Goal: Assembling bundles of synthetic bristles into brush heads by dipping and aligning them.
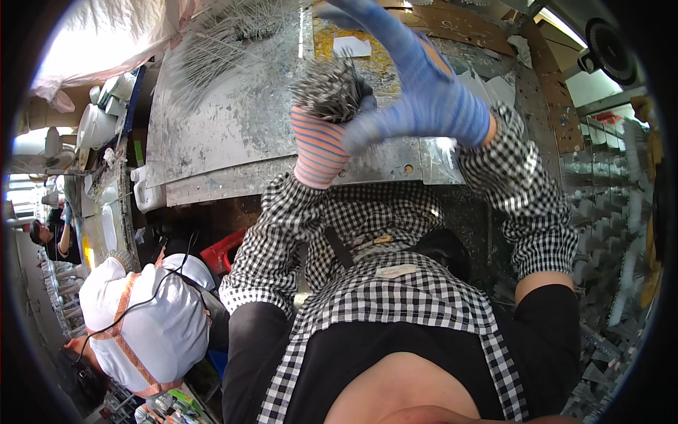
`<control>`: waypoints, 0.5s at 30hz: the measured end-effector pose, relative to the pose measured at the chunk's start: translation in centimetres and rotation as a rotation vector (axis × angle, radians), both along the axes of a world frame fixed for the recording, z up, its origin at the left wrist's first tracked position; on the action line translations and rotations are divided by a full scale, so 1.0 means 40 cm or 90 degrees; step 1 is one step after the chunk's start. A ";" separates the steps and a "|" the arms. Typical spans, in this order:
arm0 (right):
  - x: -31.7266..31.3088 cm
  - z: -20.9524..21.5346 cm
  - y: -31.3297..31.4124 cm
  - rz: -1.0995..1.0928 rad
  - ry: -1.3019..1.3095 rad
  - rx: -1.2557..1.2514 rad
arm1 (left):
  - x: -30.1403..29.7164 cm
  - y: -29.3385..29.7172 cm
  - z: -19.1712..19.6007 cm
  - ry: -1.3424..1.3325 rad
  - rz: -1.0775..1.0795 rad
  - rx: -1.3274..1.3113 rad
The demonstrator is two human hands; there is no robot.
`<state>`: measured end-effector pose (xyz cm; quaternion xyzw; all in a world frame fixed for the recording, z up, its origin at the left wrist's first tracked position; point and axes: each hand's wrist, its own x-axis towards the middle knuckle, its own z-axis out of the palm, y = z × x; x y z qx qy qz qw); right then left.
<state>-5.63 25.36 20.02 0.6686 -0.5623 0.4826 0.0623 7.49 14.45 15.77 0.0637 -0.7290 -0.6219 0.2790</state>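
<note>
My left hand (pixel 319 150), in a pink glove with orange and grey stripes, is wrapped round a thick bundle of thin grey rods (pixel 326 90). The rods' ends point up and away from me, above the work table (pixel 233 127). My right hand (pixel 431 99), in a blue striped glove, is spread wide just right of the bundle. Its fingers are stretched apart and slightly blurred, and its thumb passes close to the left glove. Whether the thumb touches the bundle, I cannot tell.
A loose heap of similar thin rods (pixel 229 46) lies at the table's far left. A white paper slip (pixel 352 46) rests on a yellow-stained patch. Clear plastic (pixel 439 159) sits near the front edge. Racks of grey pieces (pixel 600 205) stand at right; a co-worker in white (pixel 152 318) is at left.
</note>
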 end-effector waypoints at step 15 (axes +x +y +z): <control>0.127 -0.480 0.084 -0.187 -0.115 0.175 | 0.003 -0.148 -0.417 -0.273 -0.372 -0.702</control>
